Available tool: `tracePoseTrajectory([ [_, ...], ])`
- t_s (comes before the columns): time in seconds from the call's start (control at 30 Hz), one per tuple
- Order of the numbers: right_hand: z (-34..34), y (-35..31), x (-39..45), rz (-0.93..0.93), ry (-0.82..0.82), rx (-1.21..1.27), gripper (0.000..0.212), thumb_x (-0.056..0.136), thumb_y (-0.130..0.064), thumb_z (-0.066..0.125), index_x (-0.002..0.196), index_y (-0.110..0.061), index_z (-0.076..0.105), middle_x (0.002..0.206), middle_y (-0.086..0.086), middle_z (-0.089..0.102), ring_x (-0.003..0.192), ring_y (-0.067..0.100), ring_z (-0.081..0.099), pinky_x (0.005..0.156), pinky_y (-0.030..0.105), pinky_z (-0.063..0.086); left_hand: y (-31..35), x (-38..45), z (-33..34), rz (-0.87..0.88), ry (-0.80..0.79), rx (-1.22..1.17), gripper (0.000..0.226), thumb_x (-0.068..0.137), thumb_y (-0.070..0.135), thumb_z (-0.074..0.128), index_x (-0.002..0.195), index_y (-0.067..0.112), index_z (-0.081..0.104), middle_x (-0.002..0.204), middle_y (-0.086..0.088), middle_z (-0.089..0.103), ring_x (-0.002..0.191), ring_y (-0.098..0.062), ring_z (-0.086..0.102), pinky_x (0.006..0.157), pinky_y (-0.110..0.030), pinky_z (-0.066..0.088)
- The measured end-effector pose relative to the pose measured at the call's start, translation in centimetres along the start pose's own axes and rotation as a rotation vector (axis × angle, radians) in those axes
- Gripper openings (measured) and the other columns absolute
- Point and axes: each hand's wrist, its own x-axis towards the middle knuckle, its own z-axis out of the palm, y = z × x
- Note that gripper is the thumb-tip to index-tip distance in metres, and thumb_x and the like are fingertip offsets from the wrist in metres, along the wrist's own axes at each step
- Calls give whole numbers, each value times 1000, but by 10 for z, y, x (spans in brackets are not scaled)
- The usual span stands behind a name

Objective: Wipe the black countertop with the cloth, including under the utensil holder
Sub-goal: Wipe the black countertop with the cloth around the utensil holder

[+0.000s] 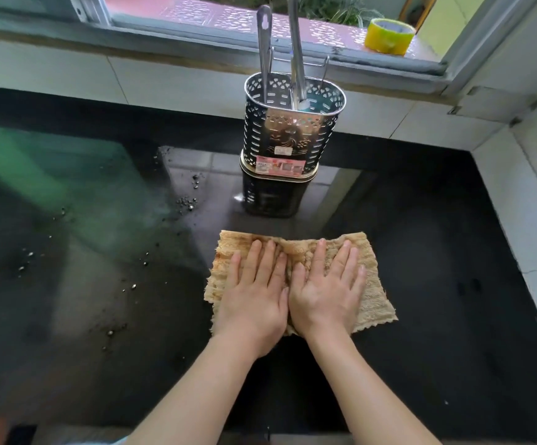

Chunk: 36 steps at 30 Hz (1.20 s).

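A tan, stained cloth [374, 301] lies flat on the glossy black countertop [421, 252], near its middle. My left hand [256, 293] and my right hand [326, 290] press down on the cloth side by side, palms flat and fingers straight. Just behind the cloth stands the perforated metal utensil holder [289, 130], upright, with two metal utensil handles [264, 49] sticking out of it. Its reflection shows in the countertop below it.
Water droplets and specks [190, 200] dot the countertop left of the holder and the cloth. White tiled walls [530, 220] border the counter at the back and right. A yellow tape roll [389, 35] sits on the window sill above.
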Motion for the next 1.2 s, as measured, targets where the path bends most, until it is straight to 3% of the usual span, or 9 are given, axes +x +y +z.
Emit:
tracePoseTrajectory([
  [0.27,13,9,-69,4,55,17,71,95,-54,3,159,-24,4,166,19,-4,153,30,-13,122,48,-10,0,-60,27,54,47,-19,65,102,44,5,161,15,3,168,-5,-15,154,-26,-22,121,-54,-15],
  [0.4,19,13,-85,9,79,-9,70,96,-53,7,159,-22,12,166,19,2,154,30,-7,123,48,-7,1,-76,35,67,83,-33,61,101,41,29,153,11,42,165,-11,29,155,-32,20,120,-56,13],
  [0.47,20,13,-88,7,84,-26,70,96,-53,11,158,-20,18,165,21,7,154,31,-3,123,49,-4,2,-79,36,70,104,-31,60,100,41,33,150,11,47,163,-10,36,153,-32,27,118,-56,18],
  [0.7,23,13,-83,12,55,-68,71,93,-51,23,152,-13,36,161,27,19,152,39,11,121,57,9,1,-78,39,52,140,6,60,97,42,38,148,11,50,161,-9,38,151,-32,32,115,-55,21],
  [0.9,25,13,-78,-32,113,11,71,90,-47,32,146,-6,45,156,33,27,148,46,21,116,65,18,1,-78,43,36,162,57,64,97,43,41,151,11,35,164,-9,33,153,-32,26,116,-55,20],
  [1.1,25,15,-78,-61,114,-2,71,91,-47,31,147,-6,43,158,33,23,149,45,16,118,62,12,6,-80,39,5,140,67,63,100,45,41,155,15,33,167,-7,28,156,-29,20,118,-54,17],
  [1.2,21,17,-79,-43,-13,-89,69,96,-48,21,157,-15,22,163,27,4,152,39,-3,121,58,2,7,-80,39,-1,127,68,63,100,45,38,155,15,33,167,-8,27,156,-30,19,118,-54,16],
])
